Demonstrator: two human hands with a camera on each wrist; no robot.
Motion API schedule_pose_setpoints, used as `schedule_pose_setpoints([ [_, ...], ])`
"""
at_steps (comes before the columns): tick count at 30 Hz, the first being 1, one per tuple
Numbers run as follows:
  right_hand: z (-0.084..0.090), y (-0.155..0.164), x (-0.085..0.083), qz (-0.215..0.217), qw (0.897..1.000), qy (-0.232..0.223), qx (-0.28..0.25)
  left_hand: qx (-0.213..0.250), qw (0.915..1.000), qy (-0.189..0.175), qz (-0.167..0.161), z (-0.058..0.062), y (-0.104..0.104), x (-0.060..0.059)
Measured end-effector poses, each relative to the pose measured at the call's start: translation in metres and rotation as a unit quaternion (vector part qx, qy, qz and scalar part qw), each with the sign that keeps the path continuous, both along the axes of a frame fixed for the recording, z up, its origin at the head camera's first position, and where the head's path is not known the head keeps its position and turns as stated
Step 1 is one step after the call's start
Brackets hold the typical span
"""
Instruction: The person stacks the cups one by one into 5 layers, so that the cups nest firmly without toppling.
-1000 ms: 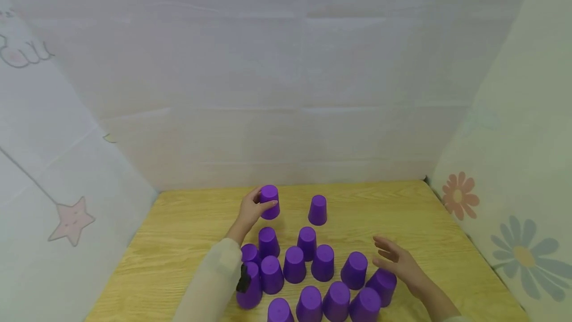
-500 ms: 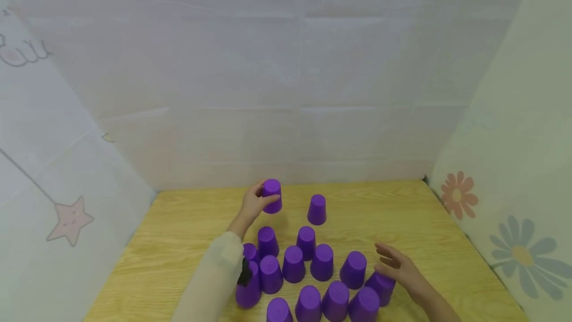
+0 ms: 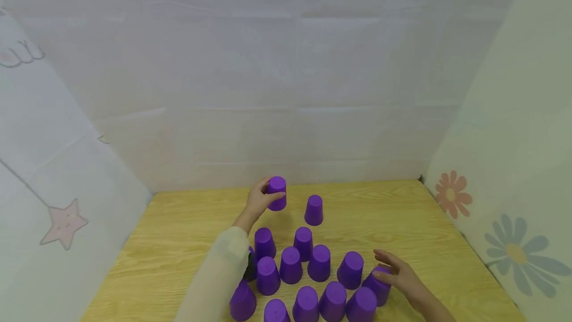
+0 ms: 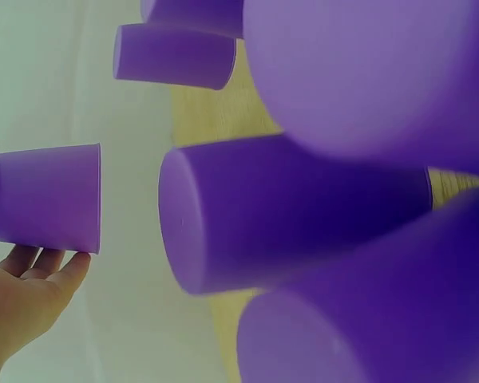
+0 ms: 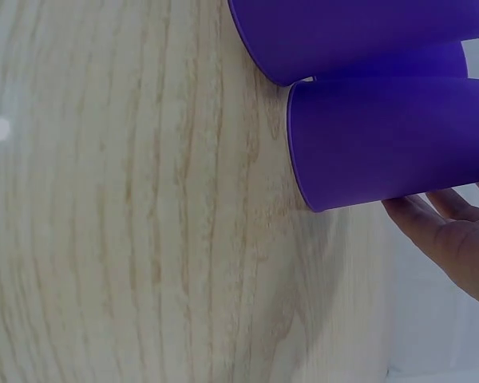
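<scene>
My left hand (image 3: 258, 201) grips an upside-down purple cup (image 3: 278, 195) by its side, thumb in front and fingers behind. In the left wrist view the held cup (image 4: 44, 199) is off the table, its rim apart from the other cups. Just right of it, a lone purple cup (image 3: 314, 211) stands upside down at the back. My right hand (image 3: 405, 281) is at the rightmost cup (image 3: 377, 289), thumb by its top and fingers loosely extended. In the right wrist view the fingers (image 5: 431, 227) lie right along that cup's side.
Several more upside-down purple cups (image 3: 319, 263) stand close together in front on the wooden table (image 3: 156, 242). One cup (image 3: 243, 303) at the near left is partly covered by my left sleeve (image 3: 219, 272). A pale cloth wall (image 3: 286, 128) rises behind the table.
My left hand has lifted its cup and carried it slightly right, towards the lone back cup. My right hand has come down from above to the rightmost cup.
</scene>
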State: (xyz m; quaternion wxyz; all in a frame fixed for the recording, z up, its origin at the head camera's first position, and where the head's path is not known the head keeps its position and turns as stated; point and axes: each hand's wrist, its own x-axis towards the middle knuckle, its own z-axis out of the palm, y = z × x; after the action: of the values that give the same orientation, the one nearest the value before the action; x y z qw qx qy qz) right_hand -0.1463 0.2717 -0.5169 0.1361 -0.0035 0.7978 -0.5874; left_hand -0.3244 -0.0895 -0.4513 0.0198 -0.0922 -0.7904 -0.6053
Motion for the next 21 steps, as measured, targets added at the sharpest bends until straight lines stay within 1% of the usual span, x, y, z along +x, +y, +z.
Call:
schedule_pose_setpoints([
  [5,0.000,0.000,0.003,-0.003,1.000,-0.001,0.008,0.017,0.9999,-0.003,0.001,-0.005,0.009,-0.005],
  [9,0.000,-0.001,0.005,-0.009,1.000,-0.010,0.009,0.030,0.9994,-0.016,0.005,-0.011,0.015,-0.010],
  [14,-0.002,0.000,0.007,-0.015,1.000,-0.024,0.003,0.029,0.9993,-0.018,0.012,-0.016,0.021,-0.013],
  [21,-0.004,0.001,0.009,-0.017,1.000,-0.024,-0.005,0.030,0.9991,-0.027,0.014,-0.023,0.026,-0.017],
])
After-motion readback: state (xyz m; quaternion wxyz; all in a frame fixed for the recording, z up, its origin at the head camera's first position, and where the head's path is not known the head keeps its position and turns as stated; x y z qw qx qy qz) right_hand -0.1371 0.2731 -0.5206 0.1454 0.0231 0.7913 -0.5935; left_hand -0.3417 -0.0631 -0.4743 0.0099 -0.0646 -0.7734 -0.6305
